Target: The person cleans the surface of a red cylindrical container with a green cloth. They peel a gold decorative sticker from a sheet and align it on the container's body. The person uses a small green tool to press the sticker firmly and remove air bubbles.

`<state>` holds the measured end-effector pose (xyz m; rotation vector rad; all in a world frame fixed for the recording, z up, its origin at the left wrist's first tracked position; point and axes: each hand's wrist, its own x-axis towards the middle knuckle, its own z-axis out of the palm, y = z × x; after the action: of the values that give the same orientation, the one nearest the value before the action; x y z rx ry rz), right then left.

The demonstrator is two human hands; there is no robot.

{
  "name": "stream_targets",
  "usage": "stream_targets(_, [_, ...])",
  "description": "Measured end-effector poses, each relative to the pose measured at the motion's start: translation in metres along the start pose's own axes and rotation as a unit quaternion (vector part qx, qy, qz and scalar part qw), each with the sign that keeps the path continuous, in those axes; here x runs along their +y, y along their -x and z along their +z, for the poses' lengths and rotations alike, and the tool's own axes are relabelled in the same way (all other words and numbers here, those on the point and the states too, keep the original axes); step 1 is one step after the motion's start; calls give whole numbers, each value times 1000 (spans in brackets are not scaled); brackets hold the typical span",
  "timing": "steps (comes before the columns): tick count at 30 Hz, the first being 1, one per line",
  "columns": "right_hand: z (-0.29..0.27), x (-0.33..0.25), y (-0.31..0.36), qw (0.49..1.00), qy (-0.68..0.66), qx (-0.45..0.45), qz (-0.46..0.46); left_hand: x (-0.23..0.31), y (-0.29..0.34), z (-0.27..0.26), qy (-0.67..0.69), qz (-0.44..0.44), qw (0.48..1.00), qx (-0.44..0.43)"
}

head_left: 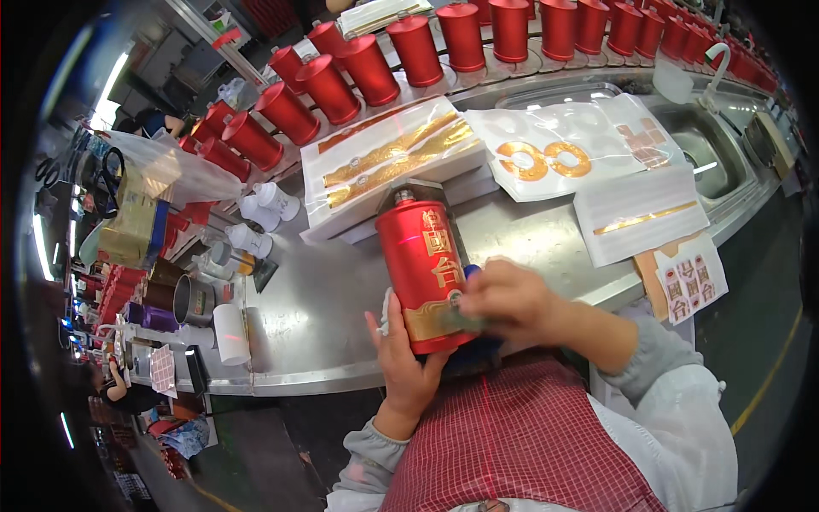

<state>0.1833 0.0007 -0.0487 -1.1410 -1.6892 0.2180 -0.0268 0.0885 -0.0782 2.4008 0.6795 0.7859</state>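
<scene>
A red metallic bottle [416, 256] with gold characters leans tilted in front of me, its narrow neck pointing away. Around its lower end runs a gold decal band [426, 322]. My left hand [408, 369] is closed around the bottle's base, with a bit of white cloth [386, 312] beside the fingers. At the band's right side, my right hand [512, 299] is curled and smeared by motion. A blurred greenish thing [465, 320] shows at its fingers; its kind cannot be made out. Something dark blue [472, 271] peeks out behind the bottle.
Stacked sheets of gold decals [397, 162] lie behind the bottle. More decal sheets [563, 158] lie right, before a sink [712, 154]. Red bottles [418, 51] line the far conveyor. White cups [273, 203], a paper roll [230, 334] and a metal pot [194, 300] stand left.
</scene>
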Motion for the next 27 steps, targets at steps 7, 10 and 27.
stream_targets(7, [-4,19,-10,979,188,84,-12,5,-3,-3,10,13,1000,1])
stream_targets(10, [-9,-21,-12,997,-36,-64,-36,8,-4,-6,-49,34,998,12])
stream_targets(27, [-24,5,-90,979,26,-169,114,0,3,2,-5,10,1000,2])
